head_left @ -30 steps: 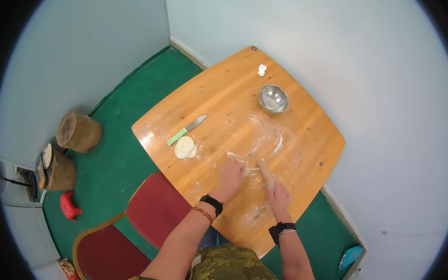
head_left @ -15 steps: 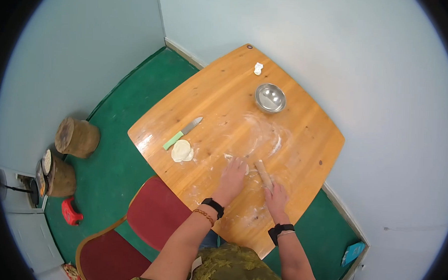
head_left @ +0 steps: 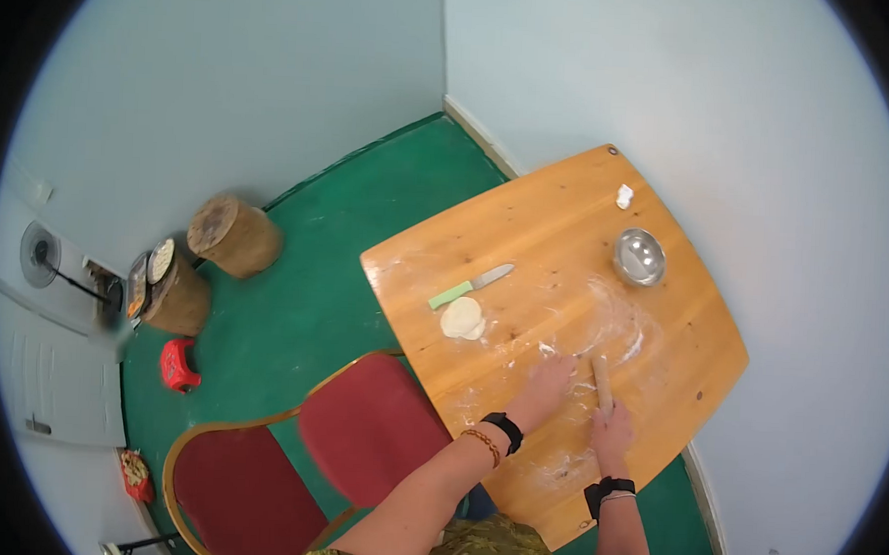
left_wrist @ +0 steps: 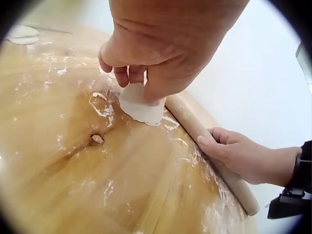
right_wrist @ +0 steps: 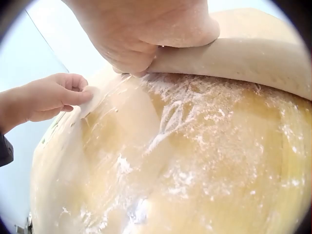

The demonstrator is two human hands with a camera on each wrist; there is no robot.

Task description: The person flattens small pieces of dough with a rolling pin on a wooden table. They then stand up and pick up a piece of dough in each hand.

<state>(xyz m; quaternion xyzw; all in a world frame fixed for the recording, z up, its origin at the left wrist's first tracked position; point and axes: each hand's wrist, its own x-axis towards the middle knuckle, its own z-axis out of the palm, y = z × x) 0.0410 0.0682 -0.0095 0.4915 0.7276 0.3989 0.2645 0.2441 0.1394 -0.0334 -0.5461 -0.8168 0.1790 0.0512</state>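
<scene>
A small white dough piece [left_wrist: 142, 108] is pinched between the thumb and fingers of my left hand [left_wrist: 165, 44], just above the floury wooden table [left_wrist: 122, 175]. My right hand [left_wrist: 239, 156] grips a pale rolling pin [left_wrist: 187, 119], which lies on the table to the right of the dough. In the right wrist view the pin [right_wrist: 239, 61] runs rightward from beneath my right hand [right_wrist: 151, 34], and my left hand [right_wrist: 48, 97] holds the dough's edge at the left. The head view shows both hands near the table's front, the left one [head_left: 547, 389] left of the pin [head_left: 602, 382].
Flattened dough rounds [head_left: 460, 318] lie beside a green-handled knife [head_left: 472, 287] at the table's left. A steel bowl [head_left: 640, 257] and a small white item [head_left: 624, 196] are farther back. Red chairs [head_left: 373, 428] stand at the front left; wooden stumps [head_left: 234, 236] are beyond on the green floor.
The head view has swung left, so the table and its items appear farther right and lower. My right hand still holds the pin; my left remains beside it.
</scene>
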